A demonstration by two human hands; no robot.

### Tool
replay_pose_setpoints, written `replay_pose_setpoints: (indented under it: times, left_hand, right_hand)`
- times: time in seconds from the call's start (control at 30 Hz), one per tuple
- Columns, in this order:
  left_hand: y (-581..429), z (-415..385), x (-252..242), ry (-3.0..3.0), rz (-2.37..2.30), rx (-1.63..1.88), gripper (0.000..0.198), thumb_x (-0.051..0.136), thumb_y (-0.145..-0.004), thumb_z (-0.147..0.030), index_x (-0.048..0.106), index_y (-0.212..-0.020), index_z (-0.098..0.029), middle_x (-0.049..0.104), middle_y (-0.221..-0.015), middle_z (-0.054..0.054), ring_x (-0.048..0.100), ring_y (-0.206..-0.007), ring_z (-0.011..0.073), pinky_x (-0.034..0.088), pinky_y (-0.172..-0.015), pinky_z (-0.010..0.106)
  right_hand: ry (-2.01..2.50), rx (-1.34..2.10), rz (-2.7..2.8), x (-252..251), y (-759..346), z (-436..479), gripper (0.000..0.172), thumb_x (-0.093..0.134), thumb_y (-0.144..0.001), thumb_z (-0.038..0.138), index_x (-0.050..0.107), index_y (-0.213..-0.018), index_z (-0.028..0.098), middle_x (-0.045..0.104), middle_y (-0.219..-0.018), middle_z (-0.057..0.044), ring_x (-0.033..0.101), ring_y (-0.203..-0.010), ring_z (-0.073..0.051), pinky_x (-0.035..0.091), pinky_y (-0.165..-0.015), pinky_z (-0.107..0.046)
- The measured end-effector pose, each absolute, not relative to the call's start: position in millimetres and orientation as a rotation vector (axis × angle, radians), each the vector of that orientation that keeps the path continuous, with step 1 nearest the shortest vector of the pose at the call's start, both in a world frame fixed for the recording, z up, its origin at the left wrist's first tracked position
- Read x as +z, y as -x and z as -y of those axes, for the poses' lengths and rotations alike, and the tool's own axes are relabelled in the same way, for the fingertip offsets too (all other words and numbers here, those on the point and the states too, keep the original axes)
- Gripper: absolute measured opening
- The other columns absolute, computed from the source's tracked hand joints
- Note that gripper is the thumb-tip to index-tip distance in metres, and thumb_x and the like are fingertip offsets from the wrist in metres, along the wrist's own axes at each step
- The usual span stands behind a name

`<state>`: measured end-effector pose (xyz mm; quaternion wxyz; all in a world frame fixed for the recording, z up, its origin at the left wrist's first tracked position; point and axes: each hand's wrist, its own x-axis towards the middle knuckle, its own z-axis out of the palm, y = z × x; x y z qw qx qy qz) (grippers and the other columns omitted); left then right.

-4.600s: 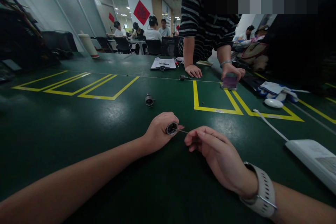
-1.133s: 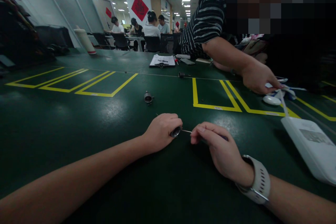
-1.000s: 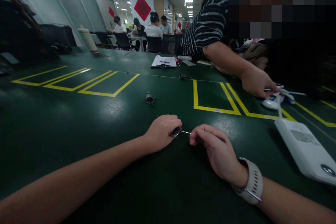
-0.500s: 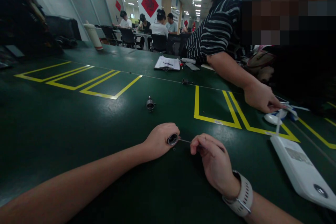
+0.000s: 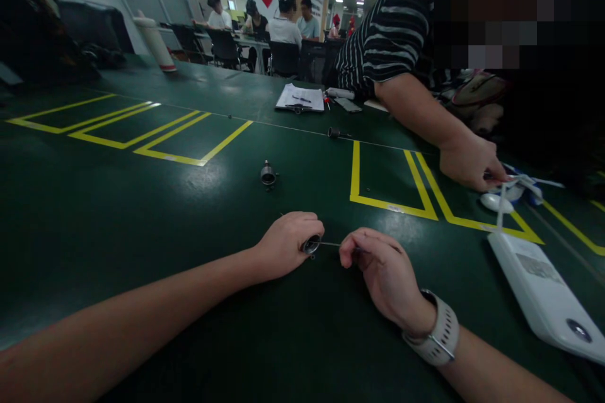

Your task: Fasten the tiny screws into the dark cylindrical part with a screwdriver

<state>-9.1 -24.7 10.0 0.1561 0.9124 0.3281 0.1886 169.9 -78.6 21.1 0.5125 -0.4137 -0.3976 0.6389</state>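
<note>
My left hand (image 5: 286, 242) is curled round a small round metal part (image 5: 311, 244), its open end facing right. My right hand (image 5: 378, 267), with a pale watch on the wrist, pinches a thin metal tool (image 5: 329, 244) whose tip reaches into that part. Both hands rest low on the dark green table (image 5: 142, 214). A second small metal cylinder (image 5: 268, 174) stands on the table beyond my left hand.
A person in a striped shirt leans over the table at the right, their hand (image 5: 467, 160) on white items near a white mouse (image 5: 496, 201). A white device (image 5: 543, 293) lies at the right. Yellow taped boxes (image 5: 387, 201), a clipboard (image 5: 301, 97) and another small part (image 5: 334, 133) lie farther off.
My hands keep the same grip on the part and tool. The other person has leaned across and reached to the white items at the right. The white device has shifted closer.
</note>
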Motion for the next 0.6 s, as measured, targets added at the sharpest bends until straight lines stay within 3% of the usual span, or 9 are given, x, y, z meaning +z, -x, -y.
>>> replay_pose_setpoints:
  times: [0.13,0.4,0.6]
  left_hand:
    - [9.2,24.4,10.0,-2.603,-0.914,0.53,0.01,0.05,-0.079,-0.008,0.055,-0.076,-0.015,0.055,-0.072,0.0,0.051,-0.07,0.014,0.038,-0.064,0.026]
    - [4.8,28.5,16.3,-2.712,-1.026,0.421,0.014,0.049,-0.073,-0.002,0.054,-0.074,-0.015,0.053,-0.072,0.001,0.05,-0.069,0.0159,0.038,-0.064,0.028]
    - [5.8,27.8,15.2,-2.648,-1.098,0.441,0.011,0.049,-0.078,-0.007,0.055,-0.077,-0.015,0.057,-0.077,0.003,0.053,-0.074,0.0167,0.04,-0.067,0.029]
  right_hand:
    - [0.983,1.552,0.935,19.8,-171.1,78.3,0.023,0.054,-0.079,0.025,0.066,-0.062,0.016,0.058,-0.057,-0.002,0.052,-0.057,-0.014,0.04,-0.058,-0.027]
    - [1.014,1.523,0.969,23.1,-171.4,77.6,0.025,0.054,-0.077,0.025,0.062,-0.056,0.016,0.054,-0.054,0.0,0.048,-0.052,-0.013,0.037,-0.054,-0.026]
    - [0.981,1.377,0.94,17.1,-168.9,69.9,0.031,0.053,-0.077,0.029,0.054,-0.048,0.018,0.045,-0.046,0.003,0.038,-0.044,-0.011,0.03,-0.048,-0.027]
